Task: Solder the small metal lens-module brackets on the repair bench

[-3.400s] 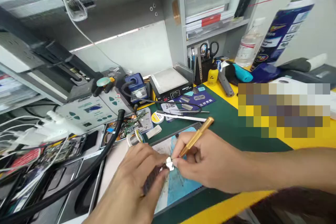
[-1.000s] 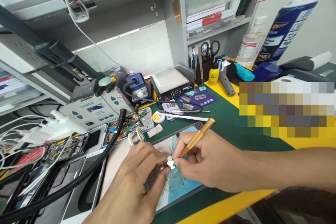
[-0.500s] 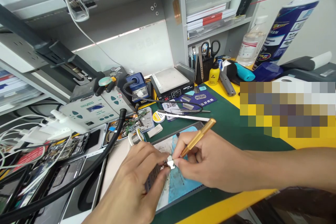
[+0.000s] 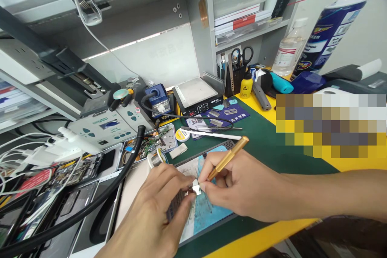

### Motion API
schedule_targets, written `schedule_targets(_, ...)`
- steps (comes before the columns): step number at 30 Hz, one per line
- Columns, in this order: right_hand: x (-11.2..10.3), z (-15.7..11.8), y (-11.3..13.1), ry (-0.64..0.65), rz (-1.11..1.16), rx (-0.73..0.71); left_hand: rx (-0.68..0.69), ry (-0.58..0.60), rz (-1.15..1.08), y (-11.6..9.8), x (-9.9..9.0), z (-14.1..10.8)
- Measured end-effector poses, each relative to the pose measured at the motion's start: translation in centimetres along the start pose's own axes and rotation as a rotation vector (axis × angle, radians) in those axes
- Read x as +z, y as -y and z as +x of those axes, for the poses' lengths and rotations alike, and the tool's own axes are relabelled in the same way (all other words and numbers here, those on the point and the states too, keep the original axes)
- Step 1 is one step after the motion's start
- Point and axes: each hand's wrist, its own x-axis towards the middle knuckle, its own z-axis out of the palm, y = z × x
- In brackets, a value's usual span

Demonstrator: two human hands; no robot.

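Pinched between thumb and fingers of my left hand (image 4: pixel 163 205) is a small silvery-white metal piece (image 4: pixel 196 188), partly hidden by the fingertips. My right hand (image 4: pixel 234 183) grips a gold pen-shaped tool (image 4: pixel 229 159) like a pencil; its tip, hidden by the fingers, is close to the metal piece. Both hands are over a blue and white work pad (image 4: pixel 214 213) with dark smudges, which lies on the green mat (image 4: pixel 269 149). A solder spool (image 4: pixel 157 158) stands just beyond my left hand.
Left are a tray of circuit boards (image 4: pixel 151 141), a grey rework station (image 4: pixel 111 125) and a black hose (image 4: pixel 128 169) crossing phone parts. Behind stand a heating plate (image 4: pixel 196 92), a yellow bottle (image 4: pixel 246 85) and a spray can (image 4: pixel 329 32). A white-handled tool (image 4: pixel 217 133) lies beyond the pad.
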Motion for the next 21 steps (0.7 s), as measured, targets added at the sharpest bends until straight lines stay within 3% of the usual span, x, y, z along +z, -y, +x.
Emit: schedule_targets(21,0.04,-0.28,-0.31,-0.003,0.019,0.025,0.037,0.040,0.017,0.19,-0.17,-0.07)
